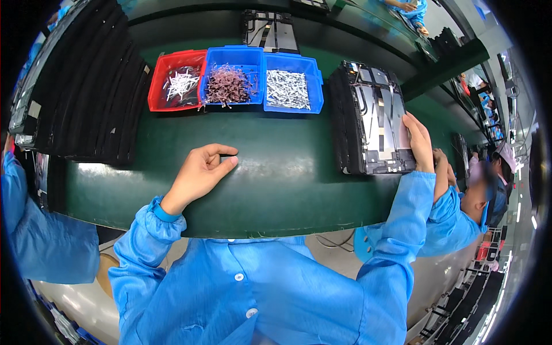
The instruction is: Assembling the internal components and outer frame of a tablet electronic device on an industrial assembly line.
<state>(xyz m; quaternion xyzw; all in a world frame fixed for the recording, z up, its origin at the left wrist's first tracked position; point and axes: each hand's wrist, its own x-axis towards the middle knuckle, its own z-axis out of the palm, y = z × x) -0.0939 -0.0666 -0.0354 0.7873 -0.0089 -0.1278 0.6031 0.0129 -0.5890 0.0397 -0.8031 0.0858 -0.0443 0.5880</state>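
Observation:
My left hand (201,171) hovers over the green table, thumb and forefinger apart, and holds nothing. At the right stands a stack of black-edged electronic panels (345,132). The top panel (376,115) lies face up, showing silver plates, dark ribbon cables and small circuit parts. Against its right edge rests my right hand (420,141), fingers stretched along the side; its thumb is hidden. Beyond my left hand sit a red bin (154,92) of white pieces, a blue bin (256,95) of brownish-pink small parts, and another blue bin (316,86) of white and silver strips.
A tall stack of black panels (86,103) rises at the left. Behind the bins lies another panel (273,34), below a dark rail. A green bar (448,69) crosses at the upper right. A co-worker in blue (460,213) sits close on the right; another blue sleeve (46,236) shows left.

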